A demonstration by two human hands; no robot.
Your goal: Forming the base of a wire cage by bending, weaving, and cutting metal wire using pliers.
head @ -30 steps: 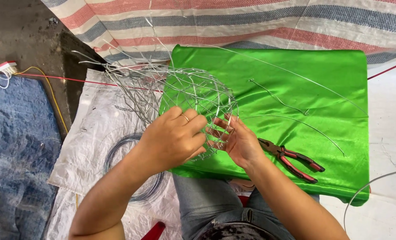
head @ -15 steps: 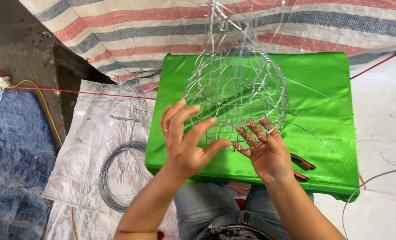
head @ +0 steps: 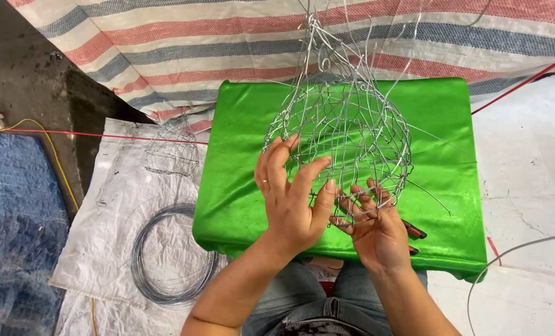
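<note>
A round basket of woven silver wire mesh (head: 346, 127) stands upright over a table covered in green cloth (head: 240, 155), loose wire ends sticking up from its top. My left hand (head: 293, 193) rests on its near left side, fingers spread against the mesh. My right hand (head: 377, 227) holds the lower near rim, fingers hooked into the wires. Red-handled pliers (head: 413, 231) lie on the cloth, mostly hidden behind my right hand.
A coil of grey wire (head: 168, 255) lies on a white sack (head: 97, 205) at the left, with a smaller wire mesh piece (head: 171, 149) beyond it. A striped tarp (head: 165, 43) hangs at the back. A red cord (head: 103, 134) and yellow cable (head: 53, 155) cross the floor.
The wire basket was turned from lying on its side at the left to standing upright over the green cloth. Both hands moved right with it and now hold its lower part.
</note>
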